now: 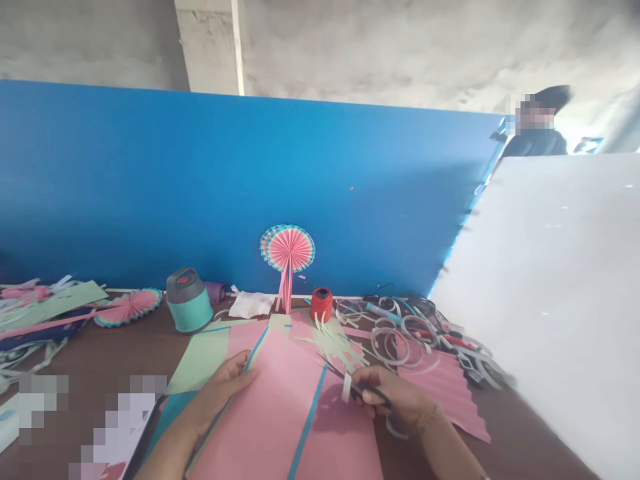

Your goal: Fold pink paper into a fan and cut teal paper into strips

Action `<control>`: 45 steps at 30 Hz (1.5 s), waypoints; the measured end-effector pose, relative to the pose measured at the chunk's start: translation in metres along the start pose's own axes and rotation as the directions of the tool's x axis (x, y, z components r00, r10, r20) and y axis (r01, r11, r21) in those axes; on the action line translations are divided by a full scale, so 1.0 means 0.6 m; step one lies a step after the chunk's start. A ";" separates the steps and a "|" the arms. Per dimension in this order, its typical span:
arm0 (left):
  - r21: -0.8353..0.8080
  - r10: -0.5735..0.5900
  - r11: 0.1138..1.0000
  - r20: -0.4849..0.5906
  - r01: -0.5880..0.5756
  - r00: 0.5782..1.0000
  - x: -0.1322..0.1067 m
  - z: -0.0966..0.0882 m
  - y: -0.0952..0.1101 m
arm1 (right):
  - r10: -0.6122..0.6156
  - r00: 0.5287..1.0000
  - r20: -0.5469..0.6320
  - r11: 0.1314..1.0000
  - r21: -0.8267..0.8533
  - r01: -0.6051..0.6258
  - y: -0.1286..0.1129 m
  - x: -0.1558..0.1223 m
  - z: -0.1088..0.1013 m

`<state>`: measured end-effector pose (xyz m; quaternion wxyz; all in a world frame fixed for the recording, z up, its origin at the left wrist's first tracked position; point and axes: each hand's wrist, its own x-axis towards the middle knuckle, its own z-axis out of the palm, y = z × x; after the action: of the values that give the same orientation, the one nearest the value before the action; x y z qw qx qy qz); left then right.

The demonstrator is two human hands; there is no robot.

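A pink paper sheet [270,400] with blue strips lies before me. My left hand [230,380] is closed on its left edge, thumb on top. In my right hand [387,393] is a pair of scissors [373,392], their blades pointing up and left over the sheet near the middle blue strip [310,420]. A small white piece [347,387] sits by the blades; I cannot tell whether it is attached. Beyond the blades lies a pile of pale green paper strips [340,343]. Under the pink sheet show pale green paper [200,360] and teal paper [167,420].
A round pleated paper fan [289,249] stands against the blue partition [200,187]; another fan [131,307] lies left. Nearby are a teal-and-grey container [189,303], a red thread spool [321,305], tape rings [390,343] and pleated pink paper [445,383]. A person [537,127] is behind the white panel [560,267].
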<state>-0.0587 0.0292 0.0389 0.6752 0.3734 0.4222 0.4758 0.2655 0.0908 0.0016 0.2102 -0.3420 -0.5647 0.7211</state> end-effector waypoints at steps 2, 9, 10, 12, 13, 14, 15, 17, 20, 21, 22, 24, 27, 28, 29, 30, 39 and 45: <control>-0.004 -0.003 1.000 0.007 0.003 1.000 0.000 0.000 0.000 | 0.008 1.000 0.014 1.000 0.003 -0.008 0.001 0.000 -0.001; 0.000 0.020 1.000 -0.019 -0.020 1.000 0.009 -0.007 -0.019 | 0.008 1.000 0.016 1.000 0.022 -0.008 0.002 -0.001 -0.002; 0.002 0.024 1.000 -0.023 -0.024 0.999 0.011 -0.008 -0.022 | 0.005 1.000 0.025 1.000 0.023 -0.005 0.002 -0.001 -0.002; 0.002 0.020 1.000 -0.021 -0.020 1.000 0.013 -0.008 -0.024 | 0.008 1.000 0.025 0.999 0.033 -0.009 0.003 -0.001 -0.003; 0.001 0.018 1.000 -0.017 -0.018 1.000 0.013 -0.008 -0.024 | 0.013 1.000 0.015 0.999 0.043 -0.014 0.004 -0.002 -0.003; 0.001 0.015 1.000 -0.013 -0.015 1.000 0.013 -0.007 -0.024 | 0.018 1.000 0.005 0.998 0.052 -0.018 0.004 -0.002 -0.003; 0.002 0.016 1.000 -0.009 -0.016 1.000 0.013 -0.007 -0.023 | 0.019 1.000 -0.004 0.998 0.058 -0.019 0.004 -0.002 -0.003; 0.011 0.021 1.000 -0.002 -0.021 1.000 0.013 -0.006 -0.021 | 0.018 1.000 -0.010 0.998 0.062 -0.018 0.003 -0.002 -0.001; 0.021 0.028 0.999 0.018 -0.028 0.999 0.013 -0.008 -0.021 | 0.025 1.000 -0.017 0.998 0.061 -0.024 -0.002 -0.004 0.002; 0.022 0.028 0.999 0.027 -0.028 0.999 0.013 -0.010 -0.021 | 0.032 0.999 -0.020 0.998 0.059 -0.031 -0.003 -0.004 0.003; 0.021 0.025 0.999 0.036 -0.026 0.999 0.013 -0.011 -0.021 | 0.037 0.999 -0.025 0.998 0.059 -0.036 -0.003 -0.005 0.004; 0.019 0.020 1.000 0.051 -0.022 0.998 0.014 -0.013 -0.022 | 0.040 0.999 -0.034 0.997 0.063 -0.038 -0.001 -0.004 0.003; 0.028 0.025 0.999 0.064 -0.026 0.998 0.014 -0.016 -0.023 | 0.035 0.998 -0.043 0.996 0.083 -0.031 0.005 -0.001 -0.002; 0.033 0.028 0.999 0.067 -0.030 0.997 0.015 -0.017 -0.023 | 0.029 0.999 -0.036 0.996 0.084 -0.026 0.007 0.000 -0.004; 0.038 0.028 0.999 0.068 -0.031 0.997 0.015 -0.017 -0.023 | 0.019 0.999 -0.027 0.996 0.083 -0.016 0.009 0.001 -0.005; 0.041 0.027 0.999 0.069 -0.030 0.997 0.015 -0.018 -0.024 | 0.004 1.000 -0.016 0.997 0.082 -0.003 0.009 0.001 -0.006; 0.051 0.022 0.998 0.056 -0.025 0.998 0.017 -0.018 -0.027 | 0.003 1.000 0.003 0.998 0.059 -0.004 0.002 -0.002 -0.004; 0.047 0.030 0.998 0.057 -0.033 0.998 0.018 -0.018 -0.028 | -0.019 1.000 0.008 0.999 0.032 0.019 -0.004 -0.004 0.001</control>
<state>-0.0613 0.0361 0.0176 0.6701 0.4093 0.4083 0.4655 0.2665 0.0894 0.0047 0.2201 -0.3304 -0.5572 0.7294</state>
